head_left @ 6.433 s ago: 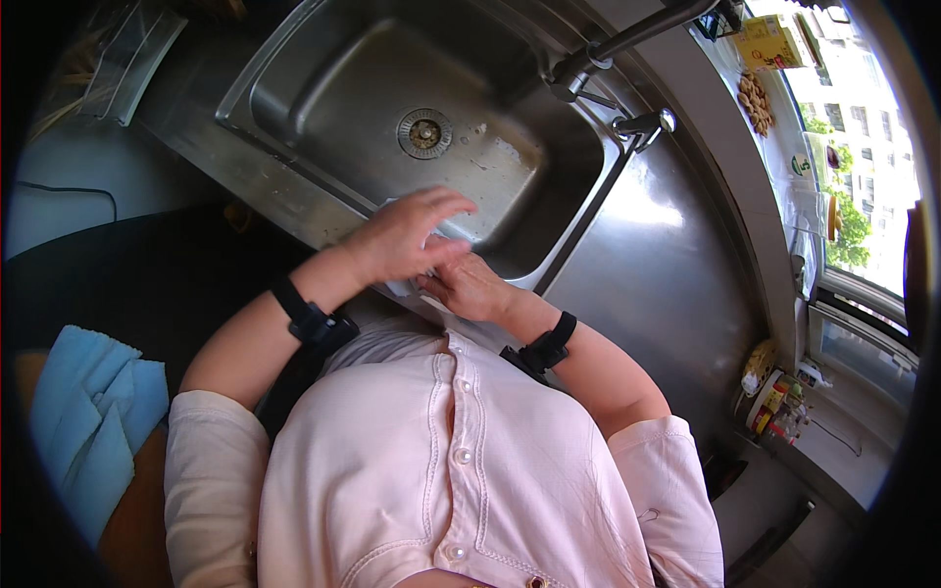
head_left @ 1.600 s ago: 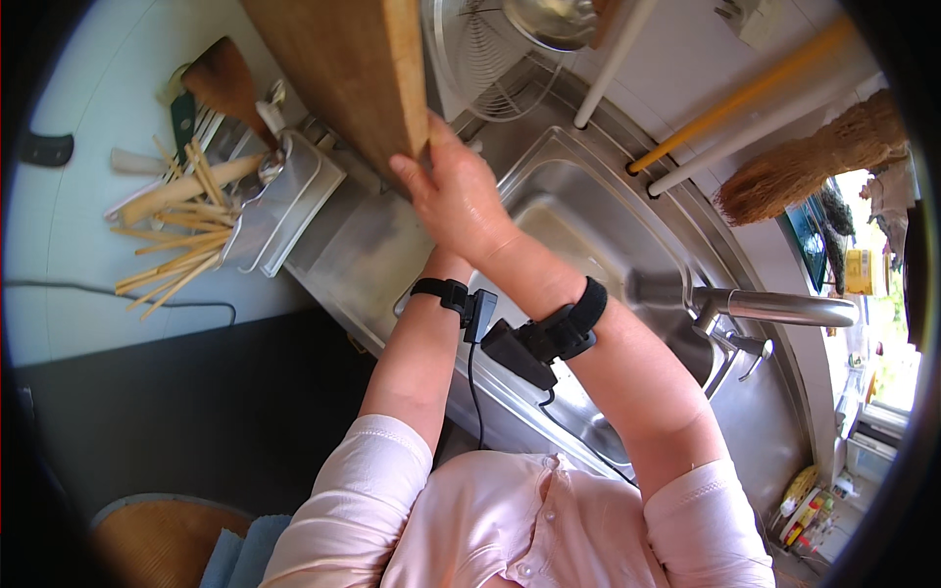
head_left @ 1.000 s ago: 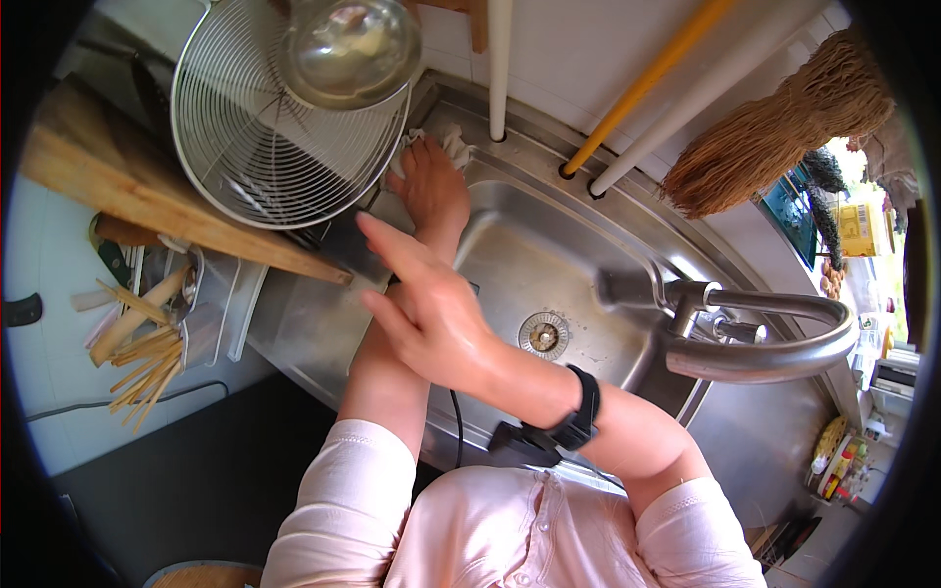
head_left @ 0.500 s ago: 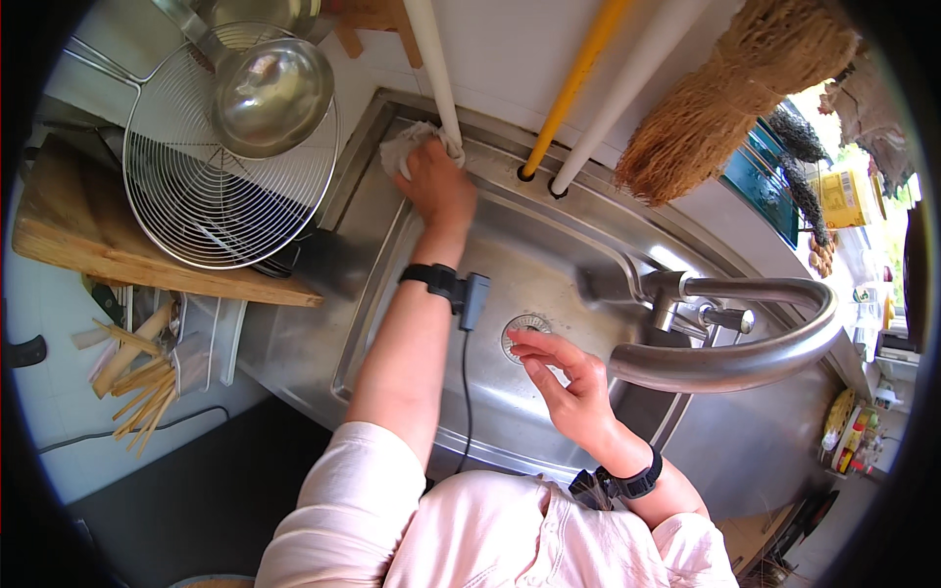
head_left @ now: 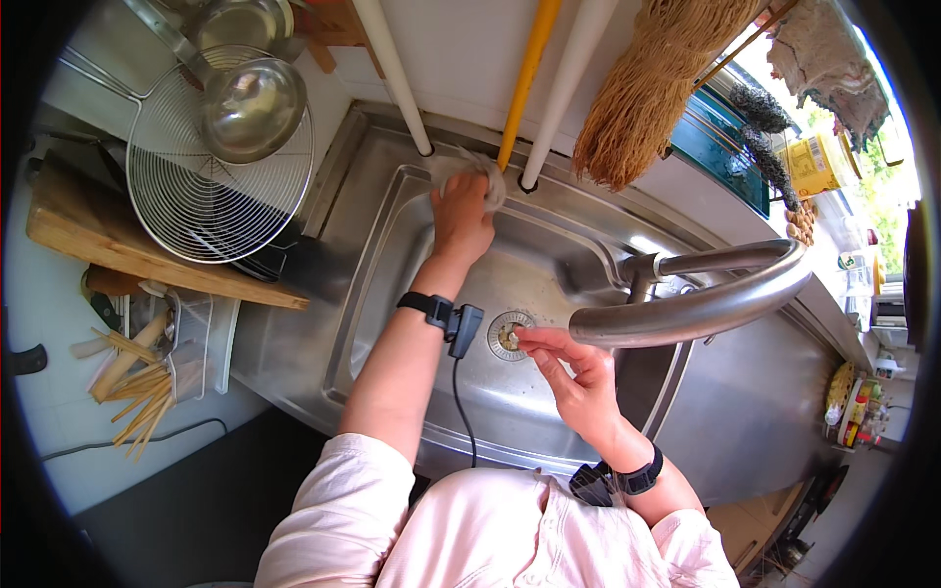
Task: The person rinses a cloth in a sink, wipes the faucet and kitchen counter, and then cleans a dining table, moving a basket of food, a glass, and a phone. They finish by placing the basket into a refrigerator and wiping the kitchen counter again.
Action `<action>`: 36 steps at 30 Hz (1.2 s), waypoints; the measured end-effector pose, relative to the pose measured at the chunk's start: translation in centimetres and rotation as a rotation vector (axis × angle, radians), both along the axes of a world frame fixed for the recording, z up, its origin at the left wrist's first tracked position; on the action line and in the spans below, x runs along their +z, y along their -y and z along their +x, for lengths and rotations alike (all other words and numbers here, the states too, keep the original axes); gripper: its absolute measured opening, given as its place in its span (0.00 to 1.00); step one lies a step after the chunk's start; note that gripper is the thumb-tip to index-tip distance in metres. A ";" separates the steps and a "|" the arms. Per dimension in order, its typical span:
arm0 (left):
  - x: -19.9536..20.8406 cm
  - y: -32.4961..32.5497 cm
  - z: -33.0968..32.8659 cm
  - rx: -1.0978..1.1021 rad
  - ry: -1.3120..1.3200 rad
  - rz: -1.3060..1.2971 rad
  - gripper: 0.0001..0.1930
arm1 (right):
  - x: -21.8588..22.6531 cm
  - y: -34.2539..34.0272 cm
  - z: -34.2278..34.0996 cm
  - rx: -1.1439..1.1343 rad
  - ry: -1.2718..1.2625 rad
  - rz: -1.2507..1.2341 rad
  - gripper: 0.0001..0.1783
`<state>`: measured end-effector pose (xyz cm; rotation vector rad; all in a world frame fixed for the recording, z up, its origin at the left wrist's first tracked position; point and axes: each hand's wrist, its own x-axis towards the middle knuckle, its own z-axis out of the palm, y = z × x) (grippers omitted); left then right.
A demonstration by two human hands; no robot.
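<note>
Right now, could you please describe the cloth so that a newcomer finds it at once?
Find the steel sink; at its far rim, where three pipes come down, is the person's left hand. Under that hand lies the cloth: pale and crumpled, unlike the straight, rigid pipes beside it.

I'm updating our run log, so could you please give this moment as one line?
left hand: holds pale cloth at back rim of sink | right hand: over sink, apparently empty

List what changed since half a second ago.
The left hand slid the cloth rightward along the back of the sink, from left of the leftmost white pole to its right. The right hand still hovers over the sink, apparently empty. The faucet stayed put.
</note>
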<state>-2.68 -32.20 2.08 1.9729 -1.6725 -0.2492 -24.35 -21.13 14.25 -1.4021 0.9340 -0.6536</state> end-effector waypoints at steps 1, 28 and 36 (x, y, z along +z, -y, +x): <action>0.0 -0.6 0.6 -0.097 -0.004 0.053 0.20 | 0.1 -0.2 0.1 0.016 -0.017 0.026 0.12; 1.2 4.6 12.0 0.445 0.145 -0.062 0.28 | -2.2 -0.8 -1.6 -0.015 -0.153 0.020 0.11; -0.4 -1.8 8.6 0.324 0.175 0.030 0.23 | -1.7 -1.2 -1.0 0.042 -0.159 -0.023 0.11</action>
